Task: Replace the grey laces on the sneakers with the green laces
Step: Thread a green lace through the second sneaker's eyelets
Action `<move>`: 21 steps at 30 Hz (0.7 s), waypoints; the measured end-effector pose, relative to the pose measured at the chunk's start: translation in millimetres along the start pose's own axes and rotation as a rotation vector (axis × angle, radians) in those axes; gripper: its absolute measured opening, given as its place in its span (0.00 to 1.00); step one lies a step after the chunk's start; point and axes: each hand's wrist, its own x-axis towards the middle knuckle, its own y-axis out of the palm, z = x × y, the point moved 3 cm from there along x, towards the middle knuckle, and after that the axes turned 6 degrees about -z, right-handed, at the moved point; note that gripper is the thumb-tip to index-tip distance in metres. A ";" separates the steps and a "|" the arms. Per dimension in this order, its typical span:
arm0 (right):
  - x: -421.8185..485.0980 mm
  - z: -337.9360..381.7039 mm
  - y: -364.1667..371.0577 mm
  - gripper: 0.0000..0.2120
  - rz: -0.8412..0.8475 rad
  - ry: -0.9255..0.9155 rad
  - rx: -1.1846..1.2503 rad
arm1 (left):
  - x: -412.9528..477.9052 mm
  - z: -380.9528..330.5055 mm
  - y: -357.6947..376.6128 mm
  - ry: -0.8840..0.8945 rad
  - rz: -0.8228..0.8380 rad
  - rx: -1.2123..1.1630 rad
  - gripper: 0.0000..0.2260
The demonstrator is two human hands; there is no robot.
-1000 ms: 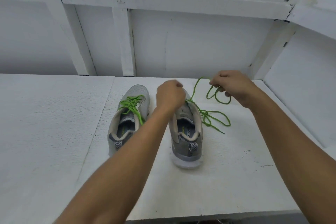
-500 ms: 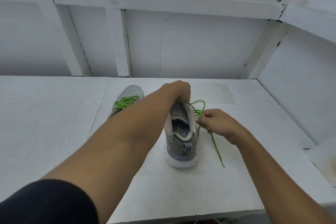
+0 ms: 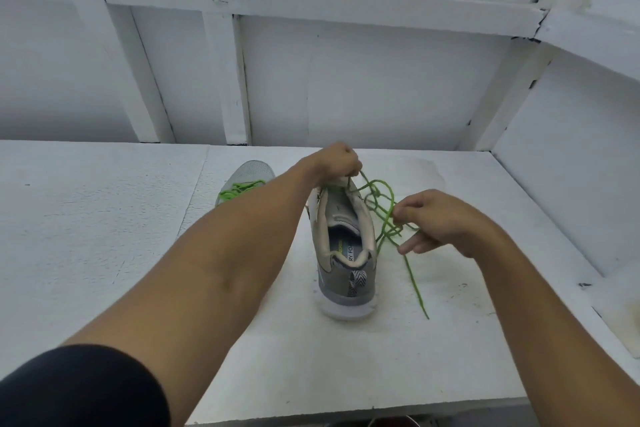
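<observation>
**Green lace held at the tongue of the near sneaker**

Two grey sneakers stand on the white worktop [image 3: 104, 225], toes pointing away from the person. The near sneaker [image 3: 346, 253] sits in the middle, with its heel and white sole closest to the camera and its collar open. The left hand [image 3: 337, 161] is at the top of its tongue. The fingers are curled tight and pinch the tongue's upper edge, just where the green lace [image 3: 388, 215] leaves the shoe. I cannot tell whether they also trap the lace itself.

From there the lace runs in loose loops off the right side of the sneaker. The right hand [image 3: 446, 218] hovers just beside the shoe, thumb and forefinger closed on a strand of the lace, the other fingers loosely spread below. One free end trails across the worktop past the heel.

The far sneaker [image 3: 254, 170] stands to the left, mostly hidden behind the left forearm. A second green lace [image 3: 239, 189] is threaded across its front. A dark sleeve [image 3: 79, 388] covers the left upper arm. White panelled walls [image 3: 381, 80] close off the worktop behind and to the right.
</observation>
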 end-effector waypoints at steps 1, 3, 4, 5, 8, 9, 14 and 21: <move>-0.6 3.5 -7.5 0.12 -0.009 -0.005 -0.019 | -3.9 -8.2 -4.1 0.005 -0.003 -0.054 0.09; -0.6 10.9 -21.4 0.11 -0.059 -0.037 -0.053 | -11.6 -26.4 -13.1 0.017 0.009 -0.148 0.04; 0.3 15.6 -27.0 0.11 -0.101 -0.063 -0.058 | -15.7 -36.3 -19.3 0.035 0.015 -0.190 0.04; 2.7 20.1 -31.1 0.12 -0.148 -0.095 -0.047 | -19.8 -47.0 -25.6 0.065 0.021 -0.216 0.06; 12.6 38.0 -37.8 0.23 -0.253 -0.214 0.021 | -30.2 -79.8 -43.6 0.197 0.046 -0.226 0.11; 16.2 45.8 -37.2 0.25 -0.259 -0.247 0.033 | -33.8 -89.1 -48.4 0.232 0.041 -0.224 0.12; 32.5 77.2 -35.3 0.17 -0.237 -0.305 0.177 | -44.2 -116.2 -62.6 0.342 -0.001 -0.260 0.12; 42.1 85.1 -45.9 0.11 -0.272 -0.309 0.220 | -60.5 -110.7 -77.3 0.397 -0.054 -0.132 0.07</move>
